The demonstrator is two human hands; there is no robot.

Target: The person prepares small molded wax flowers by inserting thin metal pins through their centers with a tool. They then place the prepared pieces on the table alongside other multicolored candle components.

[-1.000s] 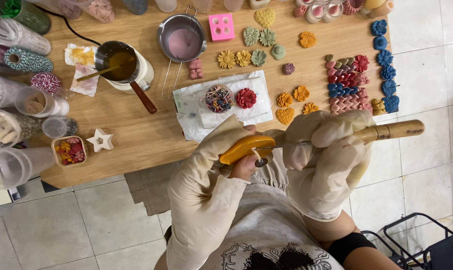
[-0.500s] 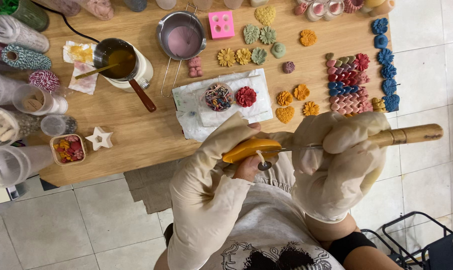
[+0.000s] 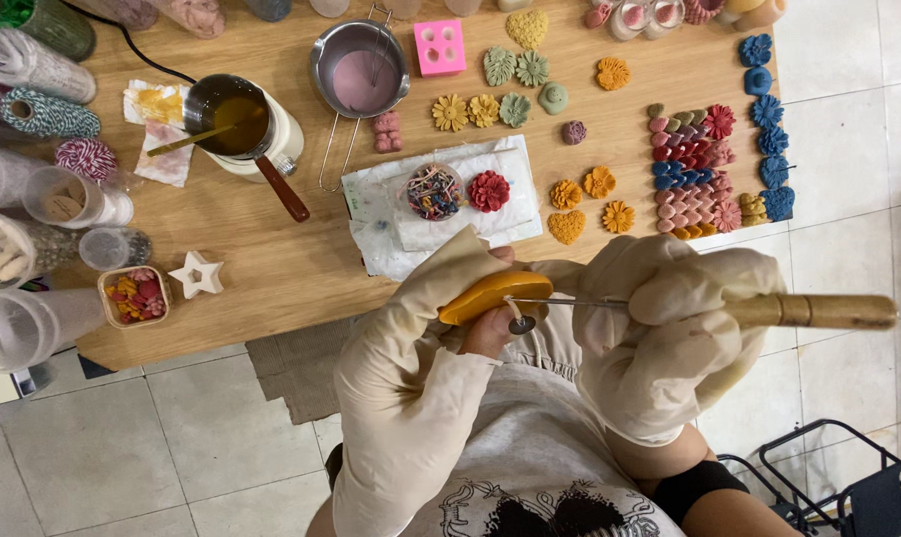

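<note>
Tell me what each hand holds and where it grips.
Left hand pinches the orange wax piece along its edge. Right hand wraps the needle tool at its wooden handle's front end.

A wooden table (image 3: 271, 268) fills the top part of the frame. Its top is light brown and smooth, and its rounded corner sits at the lower left of the wood. Under and around it is a floor (image 3: 122, 457) of big pale grey tiles with thin dark lines between them. The same tiles run up the right side of the frame. A black cord (image 3: 157, 62) lies across the table at the upper left. A black wire rack (image 3: 838, 487) stands on the floor at the lower right corner. The light is soft and even.
</note>
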